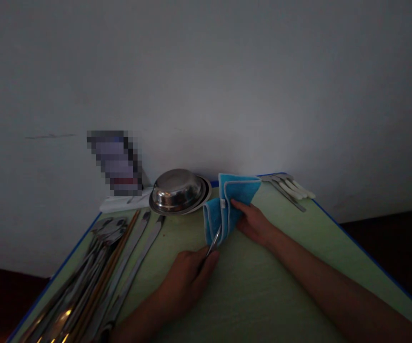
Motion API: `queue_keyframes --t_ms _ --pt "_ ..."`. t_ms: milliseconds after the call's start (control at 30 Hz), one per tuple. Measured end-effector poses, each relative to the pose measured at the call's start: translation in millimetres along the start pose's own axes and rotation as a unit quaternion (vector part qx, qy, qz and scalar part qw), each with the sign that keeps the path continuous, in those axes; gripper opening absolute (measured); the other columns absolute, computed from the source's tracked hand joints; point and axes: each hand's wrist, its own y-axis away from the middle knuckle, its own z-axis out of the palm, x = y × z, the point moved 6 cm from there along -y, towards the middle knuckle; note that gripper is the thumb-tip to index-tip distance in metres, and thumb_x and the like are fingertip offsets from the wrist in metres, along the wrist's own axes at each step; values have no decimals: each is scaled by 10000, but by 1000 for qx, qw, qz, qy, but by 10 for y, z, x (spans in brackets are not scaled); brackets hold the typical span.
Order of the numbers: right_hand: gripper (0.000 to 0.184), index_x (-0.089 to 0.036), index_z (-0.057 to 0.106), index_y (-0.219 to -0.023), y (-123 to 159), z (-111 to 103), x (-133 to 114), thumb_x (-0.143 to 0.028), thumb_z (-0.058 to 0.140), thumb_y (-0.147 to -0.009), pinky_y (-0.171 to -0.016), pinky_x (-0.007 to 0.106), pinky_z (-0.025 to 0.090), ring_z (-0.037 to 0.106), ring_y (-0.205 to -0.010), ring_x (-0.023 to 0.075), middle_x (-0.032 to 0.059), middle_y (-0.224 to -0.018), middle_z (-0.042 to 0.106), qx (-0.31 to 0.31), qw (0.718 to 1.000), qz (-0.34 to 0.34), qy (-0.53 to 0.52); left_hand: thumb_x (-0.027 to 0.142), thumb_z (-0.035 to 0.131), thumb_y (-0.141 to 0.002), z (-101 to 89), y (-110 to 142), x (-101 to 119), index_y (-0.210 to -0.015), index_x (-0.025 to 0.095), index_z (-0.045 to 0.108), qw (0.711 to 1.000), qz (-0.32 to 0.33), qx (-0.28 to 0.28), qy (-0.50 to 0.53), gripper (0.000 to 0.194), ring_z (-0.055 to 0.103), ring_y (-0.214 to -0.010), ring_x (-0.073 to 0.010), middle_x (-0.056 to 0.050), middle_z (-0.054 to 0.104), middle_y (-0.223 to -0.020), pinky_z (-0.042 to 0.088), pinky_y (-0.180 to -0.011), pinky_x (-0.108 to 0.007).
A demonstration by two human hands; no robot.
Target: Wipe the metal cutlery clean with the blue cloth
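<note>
My left hand (187, 278) is closed around the handle of a thin metal utensil (214, 244) whose upper end is tucked into a folded blue cloth (229, 205). My right hand (254, 221) grips that cloth from the right, fingers pressed into its fold around the utensil. Both hands work over a pale green table (263, 290). The utensil's head is hidden inside the cloth.
Several metal utensils and wooden chopsticks (95, 281) lie along the table's left side. Upturned steel bowls (177, 192) sit at the far edge by the wall, beside a white cloth (120, 203). White-handled utensils (291, 189) rest at the far right corner.
</note>
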Motion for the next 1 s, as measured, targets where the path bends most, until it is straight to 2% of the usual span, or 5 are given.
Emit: queue_keyframes --t_ms 367,467,600,833,1000 --pt "184 -148 588 -564 -33 -98 8 -45 437 -542 -701 319 509 630 -662 176 30 -584 657 55 997 39 -24 302 275 -906 -113 -1 6 -1263 170 339 996 -24 66 48 386 503 -591 -133 24 505 -647 417 -581 -233" --pt "169 -156 613 -654 -27 -67 -16 -87 468 -604 -715 327 507 637 -684 178 20 -631 674 33 998 30 -41 289 294 -906 -125 -9 -19 -1272 205 392 996 -5 88 31 388 573 -859 -164 -36 618 -891 443 -776 -277" --pt "164 -179 627 -802 -17 -45 -40 -254 500 -728 -724 336 507 646 -746 186 19 -712 693 11 997 29 -67 256 323 -896 -170 -5 -31 -1241 220 452 991 29 133 21 370 468 -1136 -170 -45 546 -1214 342 -972 -308" --pt "198 -168 621 -855 -17 -58 -14 -288 634 -699 -732 315 507 647 -747 169 21 -725 700 25 999 1 29 300 418 -852 -76 -21 -72 -1250 220 420 995 -16 83 -42 406 632 -708 -178 -37 682 -874 481 -664 -265" --pt "204 -162 629 -827 -10 -53 8 -297 650 -675 -703 303 505 643 -712 162 29 -758 702 17 997 -5 70 294 420 -851 -66 -11 -64 -1258 245 410 995 7 98 -27 410 639 -785 -175 -43 670 -988 482 -717 -261"
